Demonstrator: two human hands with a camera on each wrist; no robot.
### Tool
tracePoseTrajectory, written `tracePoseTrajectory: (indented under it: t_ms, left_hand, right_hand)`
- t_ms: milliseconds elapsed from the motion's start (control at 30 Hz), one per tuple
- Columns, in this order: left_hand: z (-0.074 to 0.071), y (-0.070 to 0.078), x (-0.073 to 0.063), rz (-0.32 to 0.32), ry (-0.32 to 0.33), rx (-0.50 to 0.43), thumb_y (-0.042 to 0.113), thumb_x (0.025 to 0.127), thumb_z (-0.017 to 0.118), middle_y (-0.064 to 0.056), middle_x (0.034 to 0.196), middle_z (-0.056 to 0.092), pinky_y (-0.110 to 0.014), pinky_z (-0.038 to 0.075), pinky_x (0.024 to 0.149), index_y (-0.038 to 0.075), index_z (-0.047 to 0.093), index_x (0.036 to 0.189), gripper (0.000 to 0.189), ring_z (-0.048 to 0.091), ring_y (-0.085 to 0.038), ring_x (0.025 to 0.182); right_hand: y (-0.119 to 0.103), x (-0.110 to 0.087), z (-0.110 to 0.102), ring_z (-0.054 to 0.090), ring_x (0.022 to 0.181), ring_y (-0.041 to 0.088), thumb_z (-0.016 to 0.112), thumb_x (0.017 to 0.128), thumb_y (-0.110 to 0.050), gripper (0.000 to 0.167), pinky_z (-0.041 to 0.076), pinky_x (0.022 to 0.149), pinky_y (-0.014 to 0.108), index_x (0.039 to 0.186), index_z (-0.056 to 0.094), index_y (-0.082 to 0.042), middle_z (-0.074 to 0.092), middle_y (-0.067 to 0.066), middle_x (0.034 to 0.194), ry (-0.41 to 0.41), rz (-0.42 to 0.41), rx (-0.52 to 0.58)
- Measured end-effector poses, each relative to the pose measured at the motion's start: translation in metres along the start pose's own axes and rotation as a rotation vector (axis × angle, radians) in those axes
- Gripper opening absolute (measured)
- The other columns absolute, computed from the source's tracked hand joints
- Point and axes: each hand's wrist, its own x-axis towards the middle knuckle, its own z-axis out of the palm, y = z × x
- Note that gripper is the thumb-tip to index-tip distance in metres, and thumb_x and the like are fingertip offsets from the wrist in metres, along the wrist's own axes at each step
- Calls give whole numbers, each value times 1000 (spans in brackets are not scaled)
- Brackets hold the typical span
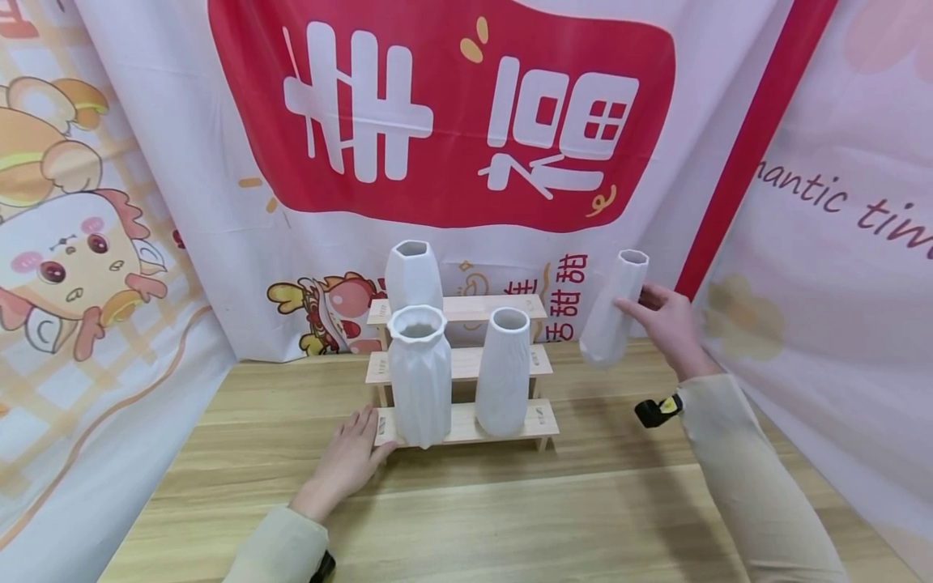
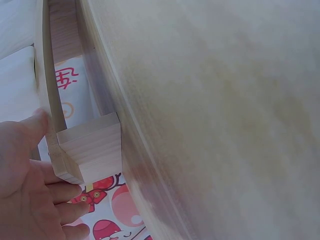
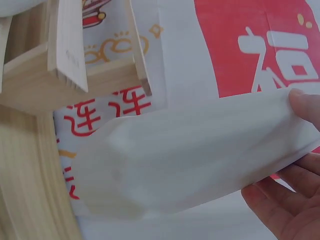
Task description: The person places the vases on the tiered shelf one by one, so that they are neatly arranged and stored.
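My right hand (image 1: 667,321) holds a slim white faceted vase (image 1: 615,308) near its top, thumb on one side and fingers on the other. The vase is tilted, in the air to the right of a three-step wooden display stand (image 1: 466,433). At the stand's lowest step, my left hand (image 1: 351,455) grips the left end; in the left wrist view its thumb (image 2: 36,126) lies against the plank and its fingers curl at the end. A ruffle-rimmed white vase (image 1: 421,380) and a smooth tapered vase (image 1: 504,376) stand on that step. An angular vase (image 1: 413,275) stands on the top step behind.
The stand rests on a wood-grain table (image 1: 466,518). Behind it hangs a white cloth with a red printed panel (image 1: 452,194). More printed cloth (image 1: 87,267) closes off the left side, and a pink-white cloth (image 1: 838,267) the right. A black band (image 1: 658,410) hangs at the right wrist.
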Motion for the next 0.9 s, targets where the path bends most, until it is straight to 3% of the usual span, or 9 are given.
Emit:
tracePoseTrajectory:
  t_ms: [467,900]
  left_hand:
    - [-1,0,-1,0,-2,2,36,95,48,-32,141,26,-57,17,104,-16,29,135,68,22,-47,129]
    - [1,-2,0,6,0,9,37,95,47,-32,140,26,-57,16,105,-16,29,135,69,23,-47,129]
  right_hand:
    - [-26,-2,20,51,111,27,68,74,-54,80,39,95,49,136,45,-10,51,11,129,-49,-48,18]
    - [-40,-1,41,53,107,27,69,78,-45,68,42,92,47,131,50,-7,54,12,124,-71,-157,23]
